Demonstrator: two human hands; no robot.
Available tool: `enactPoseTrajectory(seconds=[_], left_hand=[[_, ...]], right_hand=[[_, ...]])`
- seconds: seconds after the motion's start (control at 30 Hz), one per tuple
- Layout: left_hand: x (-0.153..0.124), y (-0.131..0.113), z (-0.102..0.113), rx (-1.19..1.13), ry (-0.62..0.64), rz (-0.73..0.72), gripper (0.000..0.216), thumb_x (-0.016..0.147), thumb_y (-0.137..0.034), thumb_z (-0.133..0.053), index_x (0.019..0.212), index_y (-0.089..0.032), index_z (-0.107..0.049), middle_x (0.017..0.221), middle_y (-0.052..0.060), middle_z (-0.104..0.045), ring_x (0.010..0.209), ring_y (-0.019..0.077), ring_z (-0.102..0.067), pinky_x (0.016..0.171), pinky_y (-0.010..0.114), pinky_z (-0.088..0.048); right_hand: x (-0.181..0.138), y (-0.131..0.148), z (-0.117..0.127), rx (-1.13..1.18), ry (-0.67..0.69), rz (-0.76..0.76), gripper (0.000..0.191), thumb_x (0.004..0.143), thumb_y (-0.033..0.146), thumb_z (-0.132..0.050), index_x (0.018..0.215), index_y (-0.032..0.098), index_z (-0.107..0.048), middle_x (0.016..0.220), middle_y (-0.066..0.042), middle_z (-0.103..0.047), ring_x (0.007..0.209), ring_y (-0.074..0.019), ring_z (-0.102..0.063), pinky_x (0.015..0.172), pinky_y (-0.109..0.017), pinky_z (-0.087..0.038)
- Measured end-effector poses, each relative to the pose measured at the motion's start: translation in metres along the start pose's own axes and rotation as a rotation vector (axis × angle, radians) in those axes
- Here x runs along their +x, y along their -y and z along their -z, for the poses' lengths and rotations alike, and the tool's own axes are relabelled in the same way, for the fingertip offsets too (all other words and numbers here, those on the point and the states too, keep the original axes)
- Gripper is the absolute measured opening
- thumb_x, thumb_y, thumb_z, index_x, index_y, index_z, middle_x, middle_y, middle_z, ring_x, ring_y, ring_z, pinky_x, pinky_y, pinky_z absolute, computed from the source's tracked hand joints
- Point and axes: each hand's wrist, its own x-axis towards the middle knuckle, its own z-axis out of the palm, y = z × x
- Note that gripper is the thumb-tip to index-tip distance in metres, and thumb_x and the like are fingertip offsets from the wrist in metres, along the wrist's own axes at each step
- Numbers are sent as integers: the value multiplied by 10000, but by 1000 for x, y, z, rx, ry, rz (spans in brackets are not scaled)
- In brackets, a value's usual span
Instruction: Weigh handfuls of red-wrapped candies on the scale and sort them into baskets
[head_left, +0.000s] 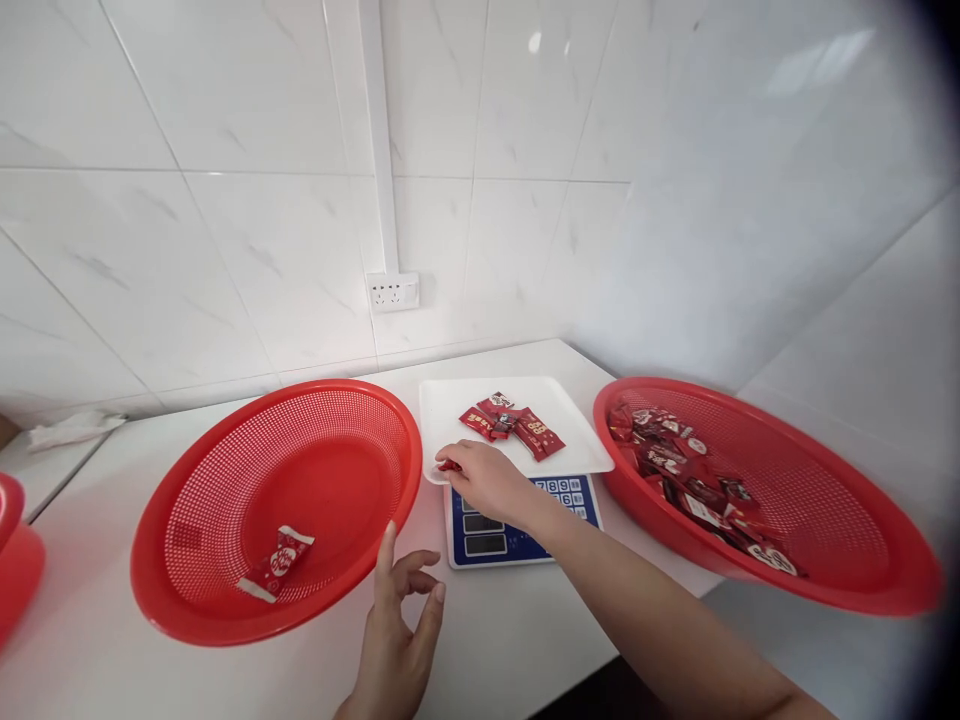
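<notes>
My right hand (487, 480) is closed on a small red packet (448, 466) at the front left corner of the white weighing tray (439, 400); most of this packet is hidden by my fingers. Several red wrapped packets (538, 435) lie in a loose pile on the tray behind that hand. Below the tray shows the scale (487, 545), with its blue panel and keypad partly covered by my right hand and forearm. My left hand (401, 630) is raised by the right rim of the left red basket (225, 625), fingers apart and nothing held. One red packet (279, 563) lies in this basket.
To the right, a tilted red basket (832, 480) holds many red packets (697, 480). Part of another red container (15, 570) shows at the left edge. A white socket (394, 291) is on the tiled wall behind the white table (510, 640).
</notes>
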Motion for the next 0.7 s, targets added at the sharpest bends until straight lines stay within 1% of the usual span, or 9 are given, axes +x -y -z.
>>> enactPoseTrajectory(seconds=[0.07, 0.13, 0.2, 0.23, 0.3, 0.43, 0.53, 0.63, 0.7], left_hand=[[0, -4, -1, -26, -30, 40, 737, 851, -402, -477, 1428, -219, -57, 1008, 79, -630, 761, 169, -617, 754, 356, -489], [1, -10, -2, -42, -79, 75, 758, 842, -437, -474, 1432, -222, -50, 983, 68, -632, 754, 172, -611, 758, 363, -477], [2, -16, -2, -44, -104, 97, 764, 837, -461, -471, 1433, -229, -53, 985, 63, -625, 756, 170, -604, 765, 365, -468], [2, -18, -2, -46, -105, 102, 771, 836, -470, -468, 1433, -228, -47, 989, 64, -622, 757, 170, -601, 762, 364, -468], [2, -20, -2, -49, -104, 105, 785, 833, -482, -467, 1436, -219, -38, 993, 72, -616, 759, 174, -602, 751, 360, -473], [1, -16, -3, -39, -108, 68, 782, 838, -483, -461, 1438, -207, -44, 987, 82, -619, 756, 180, -605, 774, 376, -473], [0, -11, -4, -17, -103, 52, 764, 850, -473, -441, 1439, -214, -31, 989, 77, -626, 752, 177, -607, 800, 396, -467], [0, -9, -5, 3, -88, 73, 749, 853, -471, -434, 1438, -225, -36, 987, 66, -634, 755, 172, -612, 798, 395, -471], [1, -8, -6, 11, -88, 74, 740, 849, -482, -432, 1436, -219, -65, 980, 68, -638, 757, 176, -616, 792, 392, -478]], right_hand=[[3, 11, 3, 175, -64, 35, 277, 863, 190, -452, 1082, 170, -620, 1024, -86, -653, 927, -182, -604, 788, -310, -469], [5, 23, 7, 363, -91, 137, 369, 889, 289, -445, 1240, 199, -515, 1199, -80, -587, 1069, -173, -558, 858, -309, -464], [7, 26, 12, 400, -80, 224, 488, 882, 380, -460, 1347, 250, -393, 1367, -65, -452, 1230, -181, -437, 968, -346, -404], [8, 23, 15, 338, -79, 227, 525, 869, 399, -479, 1365, 264, -368, 1416, -63, -389, 1289, -195, -360, 1019, -378, -351], [10, 7, 20, 118, -101, 126, 554, 846, 386, -521, 1366, 260, -377, 1464, -78, -301, 1356, -238, -217, 1078, -448, -230], [11, -51, 32, -270, -94, -254, 575, 820, 398, -546, 1357, 261, -395, 1491, -107, -222, 1369, -349, -75, 1038, -611, -108], [6, -84, 39, -306, 2, -360, 593, 818, 440, -529, 1371, 298, -367, 1481, -90, -253, 1354, -360, -142, 1013, -613, -174], [-1, -96, 42, -259, 17, -312, 548, 840, 365, -507, 1366, 273, -388, 1402, -91, -396, 1271, -288, -355, 996, -470, -314], [-3, -97, 43, -234, -18, -269, 501, 846, 285, -498, 1341, 248, -433, 1334, -80, -476, 1200, -245, -437, 978, -393, -353]])
